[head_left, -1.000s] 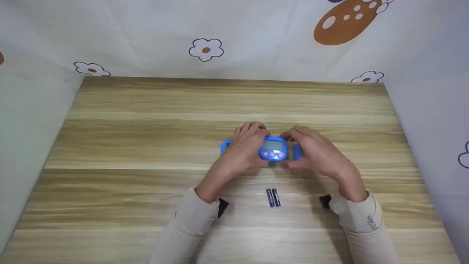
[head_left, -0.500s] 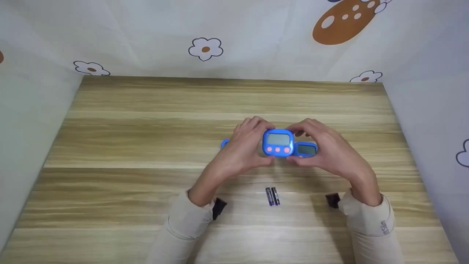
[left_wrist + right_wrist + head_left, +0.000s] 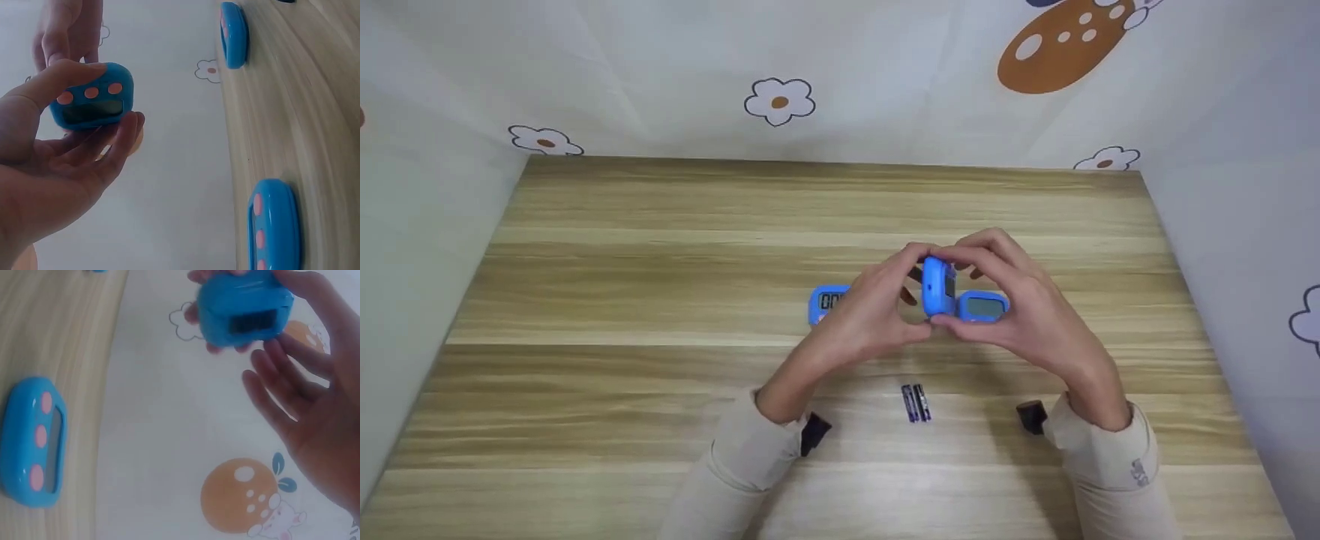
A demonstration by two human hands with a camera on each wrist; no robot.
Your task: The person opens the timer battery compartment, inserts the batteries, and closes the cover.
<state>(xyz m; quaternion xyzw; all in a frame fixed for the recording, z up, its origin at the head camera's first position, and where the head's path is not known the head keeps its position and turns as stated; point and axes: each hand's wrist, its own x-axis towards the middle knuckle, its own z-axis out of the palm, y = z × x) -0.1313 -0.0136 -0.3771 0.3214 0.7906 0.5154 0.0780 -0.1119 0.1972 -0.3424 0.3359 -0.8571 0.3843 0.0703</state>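
Between my two hands, above the table, is a blue digital timer (image 3: 937, 288) with pink buttons and a small screen, turned edge-on in the head view. My left hand (image 3: 874, 311) holds it by the left side; in the left wrist view the thumb lies over its button side (image 3: 91, 93) and the fingers reach beneath. My right hand (image 3: 1024, 304) pinches its top and bottom edges from the right. The right wrist view shows a dark rectangular patch on the timer (image 3: 242, 309), blurred.
Two similar timers lie on the wooden table (image 3: 622, 300): a left timer (image 3: 823, 302) showing digits, partly behind my left hand, and a right timer (image 3: 984, 306) with a blank screen. Two small batteries (image 3: 916, 403) lie side by side nearer me. Patterned cloth (image 3: 870, 82) walls the table.
The held timer rises slightly, then turns from facing the head camera to edge-on. My hands shift up and rightward with it, uncovering more of both timers on the table.
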